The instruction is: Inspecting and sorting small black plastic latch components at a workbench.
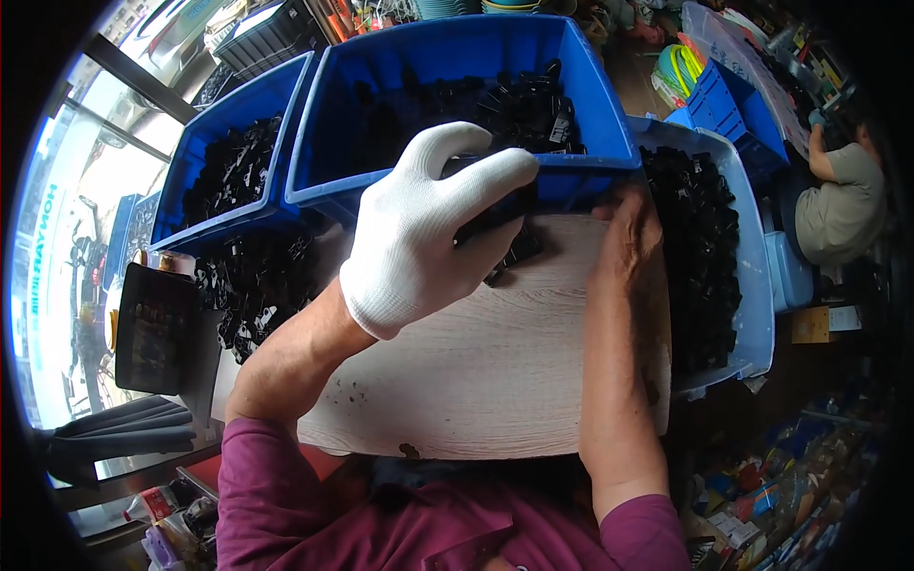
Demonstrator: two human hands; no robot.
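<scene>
In a white knit glove, my left hand (419, 224) hovers over the table's far part with fingers curled. A black plastic part (526, 198) shows between its fingers and appears to be gripped there; most of it is hidden. Just beyond that hand, a few more black parts (516, 253) lie on the pale wooden tabletop (457, 371). My bare right hand (628, 221) is at the table's far right corner, beside the large blue bin (457, 171). Its fingers are bent and partly hidden, so whether it holds anything cannot be made out. Many black parts (533, 109) lie inside that bin.
A smaller blue bin (171, 214) of black parts stands at the left, with a loose heap (262, 276) below it. Along the right edge is a translucent tub (754, 285) full of them. A dark box (152, 328) stands far left. Another person (843, 205) sits at right.
</scene>
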